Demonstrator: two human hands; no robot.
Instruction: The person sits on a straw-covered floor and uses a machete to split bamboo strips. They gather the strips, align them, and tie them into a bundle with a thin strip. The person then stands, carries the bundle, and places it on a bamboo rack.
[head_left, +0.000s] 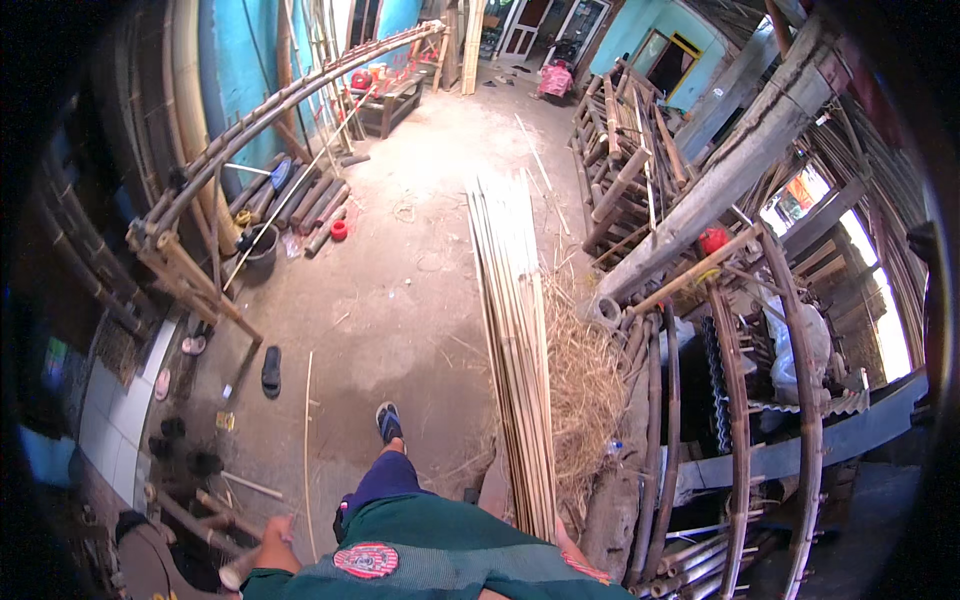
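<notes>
A long bundle of pale split bamboo strips (515, 370) runs forward from my right side, its near end against my green shirt. My right hand (567, 541) is beside that near end and closed on the bundle; its fingers are mostly hidden behind the strips and my shirt. Low on the left, my left hand (278, 530) hangs with its fingers curled, and nothing shows in it. Close to it, a thin bamboo stick (309, 440) lies on the floor, and cut bamboo poles (190, 517) are at the lower left. My sandalled foot (389, 422) is stepping forward.
Loose straw-like shavings (590, 390) lie right of the bundle. Bamboo frames (735, 430) and a leaning post (730, 160) stand at right. A bamboo rack (290, 90), stacked poles (310, 200), a bucket (262, 245) and a dark sandal (271, 372) are at left.
</notes>
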